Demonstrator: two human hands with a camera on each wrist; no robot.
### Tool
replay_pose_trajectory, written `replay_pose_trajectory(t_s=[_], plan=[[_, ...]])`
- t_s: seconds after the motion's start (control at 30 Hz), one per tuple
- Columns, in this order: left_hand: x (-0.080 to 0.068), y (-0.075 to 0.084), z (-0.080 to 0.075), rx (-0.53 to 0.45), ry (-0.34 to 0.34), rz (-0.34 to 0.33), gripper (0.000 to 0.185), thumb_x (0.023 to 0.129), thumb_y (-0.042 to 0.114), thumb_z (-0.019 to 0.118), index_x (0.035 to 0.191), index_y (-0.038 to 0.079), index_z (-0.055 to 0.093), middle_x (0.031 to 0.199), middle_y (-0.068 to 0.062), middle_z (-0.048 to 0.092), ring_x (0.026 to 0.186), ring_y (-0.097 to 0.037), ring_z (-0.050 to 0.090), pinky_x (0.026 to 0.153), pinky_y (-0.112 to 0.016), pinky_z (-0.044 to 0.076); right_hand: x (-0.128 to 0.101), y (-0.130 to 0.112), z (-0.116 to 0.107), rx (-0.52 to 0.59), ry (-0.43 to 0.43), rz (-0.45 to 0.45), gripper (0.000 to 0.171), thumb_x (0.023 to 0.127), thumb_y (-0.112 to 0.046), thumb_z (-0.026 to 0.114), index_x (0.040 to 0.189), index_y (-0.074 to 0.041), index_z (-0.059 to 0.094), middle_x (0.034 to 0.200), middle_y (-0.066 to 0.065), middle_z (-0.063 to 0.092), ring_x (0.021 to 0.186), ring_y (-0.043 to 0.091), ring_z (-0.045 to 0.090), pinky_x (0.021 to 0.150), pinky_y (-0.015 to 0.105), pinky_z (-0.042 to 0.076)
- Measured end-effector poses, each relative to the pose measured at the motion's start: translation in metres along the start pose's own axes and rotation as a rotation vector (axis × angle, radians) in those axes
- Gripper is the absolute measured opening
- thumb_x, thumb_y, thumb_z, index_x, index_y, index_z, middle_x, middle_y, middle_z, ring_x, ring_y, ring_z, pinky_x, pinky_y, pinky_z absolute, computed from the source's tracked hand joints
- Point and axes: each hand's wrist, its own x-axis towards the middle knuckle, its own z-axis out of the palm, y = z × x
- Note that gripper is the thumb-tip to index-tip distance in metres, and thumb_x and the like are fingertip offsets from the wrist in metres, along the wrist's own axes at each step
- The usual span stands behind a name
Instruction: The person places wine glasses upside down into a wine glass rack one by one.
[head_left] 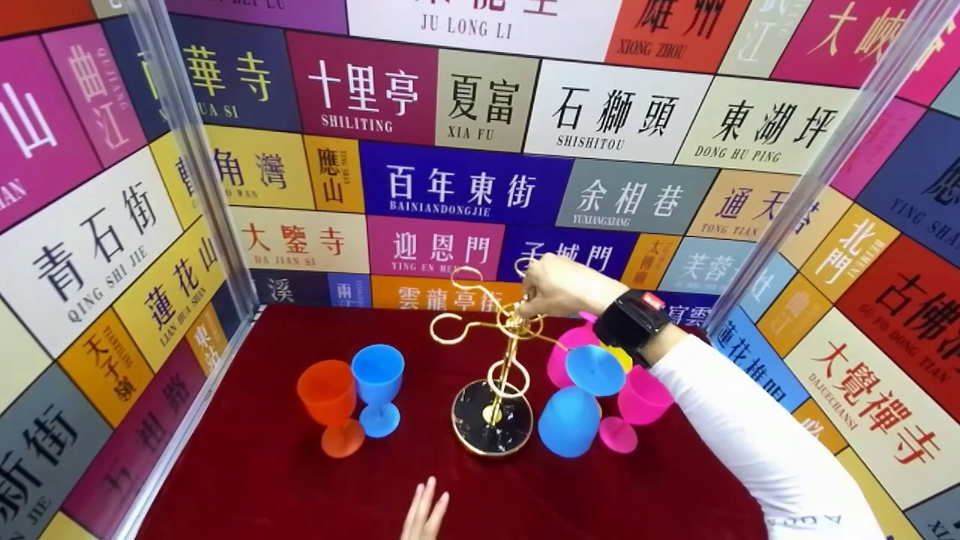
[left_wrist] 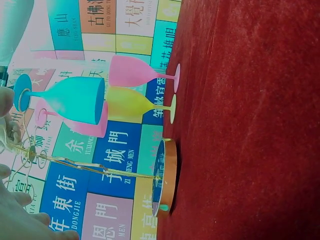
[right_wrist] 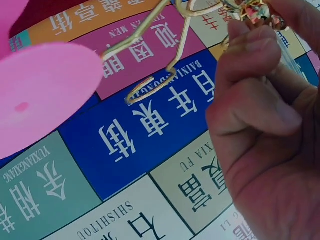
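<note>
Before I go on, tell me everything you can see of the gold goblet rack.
The gold goblet rack is a thin wire stem on a round black marbled base with a gold rim, standing upright on the red cloth. Curled wire arms branch from its top. A blue goblet hangs upside down from one arm, and a pink goblet hangs behind it. The right hand pinches the top of the rack.

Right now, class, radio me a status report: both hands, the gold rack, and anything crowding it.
Right hand grips gold rack at its top. Left hand open, low over red cloth. Blue goblet hangs from rack; pink goblets crowd its base.
</note>
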Motion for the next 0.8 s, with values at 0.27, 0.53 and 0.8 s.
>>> replay_pose_trajectory(t_s=[0.27,0.53,0.8], plan=[[-0.005,-0.004,0.004,0.024,0.003,0.005,0.051,0.102,0.040,0.023,0.131,0.010,0.053,0.149,-0.003,0.036,0.141,-0.014,0.030,0.113,-0.018,0.025,-0.001,0.005,-0.001,-0.025,-0.027,-0.043,0.022,0.079,-0.034,0.068,0.070,-0.014,0.070,0.061,-0.003,0.064,0.050,0.009,0.051,0.051,0.022,0.044],[-0.008,-0.006,0.005,-0.018,-0.034,-0.002,0.049,0.102,0.038,0.024,0.135,0.011,0.049,0.153,-0.001,0.029,0.144,-0.013,0.024,0.114,-0.016,0.020,0.000,0.006,0.004,-0.048,-0.068,-0.113,0.024,0.079,-0.033,0.068,0.063,-0.015,0.066,0.057,-0.003,0.062,0.048,0.008,0.047,0.049,0.023,0.041],[-0.015,-0.010,0.008,-0.026,-0.031,-0.010,0.048,0.102,0.038,0.024,0.137,0.013,0.046,0.153,-0.001,0.029,0.144,-0.013,0.024,0.114,-0.016,0.021,0.003,-0.003,0.002,-0.086,-0.121,-0.048,0.025,0.082,-0.041,0.066,0.085,-0.017,0.072,0.071,-0.004,0.067,0.059,0.011,0.057,0.060,0.027,0.049]])
